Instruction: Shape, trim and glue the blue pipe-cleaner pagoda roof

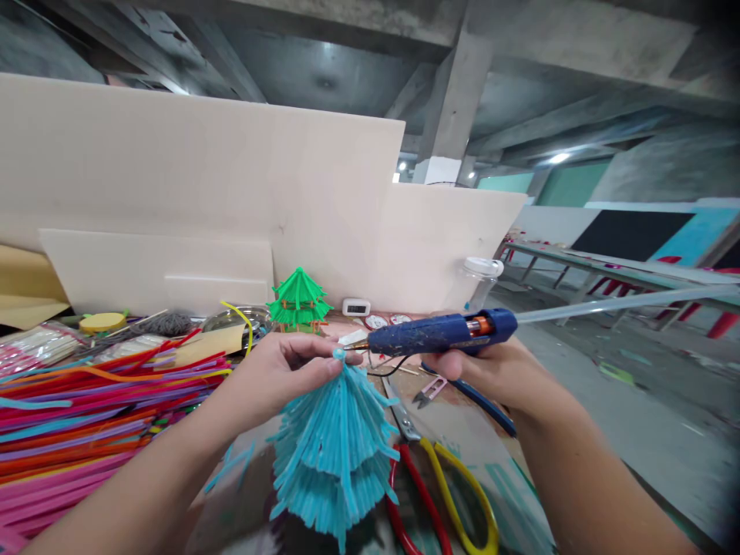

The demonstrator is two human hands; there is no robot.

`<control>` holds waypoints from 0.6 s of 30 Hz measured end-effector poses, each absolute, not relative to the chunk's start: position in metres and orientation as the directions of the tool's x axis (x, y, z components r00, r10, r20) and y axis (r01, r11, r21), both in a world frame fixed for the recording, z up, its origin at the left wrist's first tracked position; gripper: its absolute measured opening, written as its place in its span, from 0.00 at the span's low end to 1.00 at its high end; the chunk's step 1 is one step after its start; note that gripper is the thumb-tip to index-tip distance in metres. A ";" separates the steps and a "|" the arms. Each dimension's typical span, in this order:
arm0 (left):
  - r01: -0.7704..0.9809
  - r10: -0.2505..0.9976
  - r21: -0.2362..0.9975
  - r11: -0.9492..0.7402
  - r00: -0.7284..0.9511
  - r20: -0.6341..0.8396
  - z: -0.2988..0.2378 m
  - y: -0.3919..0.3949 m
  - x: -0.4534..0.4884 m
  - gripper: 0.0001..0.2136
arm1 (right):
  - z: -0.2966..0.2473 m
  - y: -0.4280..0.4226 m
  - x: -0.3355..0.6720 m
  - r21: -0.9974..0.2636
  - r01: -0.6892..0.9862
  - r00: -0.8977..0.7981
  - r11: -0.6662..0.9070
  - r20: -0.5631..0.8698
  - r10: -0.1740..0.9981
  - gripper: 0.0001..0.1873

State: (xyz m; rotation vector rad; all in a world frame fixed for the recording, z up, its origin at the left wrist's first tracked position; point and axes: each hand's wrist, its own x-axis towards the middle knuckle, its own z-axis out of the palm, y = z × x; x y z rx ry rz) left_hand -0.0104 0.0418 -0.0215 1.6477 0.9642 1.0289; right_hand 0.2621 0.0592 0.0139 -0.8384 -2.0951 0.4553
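My left hand (289,368) pinches the top of a light-blue pipe-cleaner roof (335,455), a tiered, tree-like shape that hangs down over the table. My right hand (486,370) grips a blue hot-glue gun (439,333) with a clear glue stick (624,302) jutting out at its back. The gun's nozzle touches the tip of the blue shape, right beside my left fingertips. A finished green pipe-cleaner pagoda (299,301) stands on the table behind my hands.
A thick pile of coloured pipe cleaners (86,416) lies at the left. Scissors with red and yellow handles (439,493) and small snips (428,390) lie under my hands. Pale boards (202,193) stand behind the table; a clear jar (481,281) and small timer (355,307) sit at the back.
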 end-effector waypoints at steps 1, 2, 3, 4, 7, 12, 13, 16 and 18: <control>0.162 0.923 0.955 -0.250 0.339 0.184 -0.021 0.042 -0.012 0.12 | 0.013 0.059 0.263 -0.579 0.405 -0.444 0.708 0.552 0.706 0.27; 0.192 0.926 0.950 -0.247 0.334 0.173 -0.021 0.042 -0.013 0.13 | 0.013 0.059 0.263 -0.586 0.406 -0.442 0.702 0.546 0.712 0.26; 0.221 0.929 0.943 -0.248 0.329 0.167 -0.020 0.042 -0.014 0.13 | 0.014 0.059 0.263 -0.592 0.407 -0.443 0.696 0.538 0.717 0.26; 0.239 0.929 0.938 -0.253 0.331 0.167 -0.020 0.042 -0.015 0.13 | 0.014 0.058 0.263 -0.597 0.408 -0.446 0.691 0.530 0.721 0.26; 0.209 0.910 0.936 -0.283 0.366 0.194 -0.020 0.042 -0.013 0.15 | 0.016 0.057 0.261 -0.612 0.412 -0.457 0.676 0.503 0.734 0.27; 0.178 0.886 0.931 -0.320 0.405 0.227 -0.017 0.040 -0.009 0.13 | 0.016 0.054 0.261 -0.637 0.453 -0.468 0.623 0.425 0.775 0.25; 0.193 0.886 0.927 -0.323 0.405 0.225 -0.017 0.039 -0.009 0.13 | 0.015 0.054 0.261 -0.637 0.459 -0.466 0.619 0.420 0.779 0.25; 0.213 0.894 0.924 -0.319 0.390 0.219 -0.017 0.038 -0.009 0.13 | 0.014 0.056 0.262 -0.638 0.458 -0.463 0.619 0.424 0.779 0.25; 0.204 0.895 0.927 -0.314 0.390 0.217 -0.017 0.038 -0.009 0.13 | 0.013 0.057 0.263 -0.648 0.462 -0.449 0.605 0.418 0.790 0.25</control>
